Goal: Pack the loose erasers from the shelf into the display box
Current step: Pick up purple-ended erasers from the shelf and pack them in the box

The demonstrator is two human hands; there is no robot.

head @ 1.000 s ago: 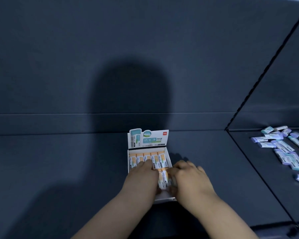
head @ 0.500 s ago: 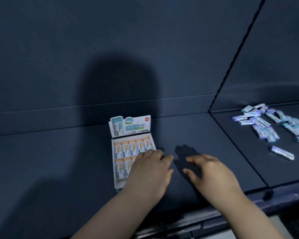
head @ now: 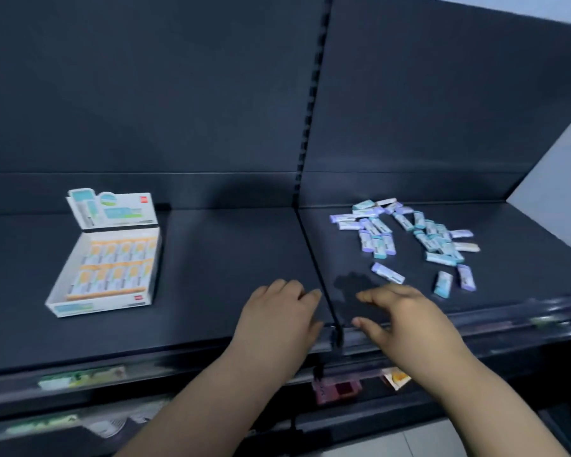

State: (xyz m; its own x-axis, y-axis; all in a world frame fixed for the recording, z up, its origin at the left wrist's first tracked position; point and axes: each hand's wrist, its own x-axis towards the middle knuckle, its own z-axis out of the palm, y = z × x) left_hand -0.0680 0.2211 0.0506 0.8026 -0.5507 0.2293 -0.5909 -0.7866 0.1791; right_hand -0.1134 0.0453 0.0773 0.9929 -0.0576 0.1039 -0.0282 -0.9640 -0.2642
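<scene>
The white display box (head: 61, 282) stands on the left shelf section with its printed lid flap up, holding two rows of orange-ended erasers (head: 112, 265). A heap of several loose blue and purple erasers (head: 406, 230) lies on the right shelf section. Closest to me lie a single purple eraser (head: 387, 273) and two more (head: 454, 282). My left hand (head: 277, 321) hovers over the shelf front, fingers loosely bent, holding nothing. My right hand (head: 399, 318) reaches across the divider toward the heap, fingers spread and empty.
A dark slotted upright (head: 310, 110) and a divider seam (head: 317, 275) split the two shelf sections. A grey panel (head: 554, 189) stands at the far right. The shelf's front rail (head: 145, 367) carries price labels, and packaged goods (head: 338, 390) show on the shelf below.
Both hands have left the display box and moved right toward the heap of loose erasers. My view has swung right, so the box now sits far left.
</scene>
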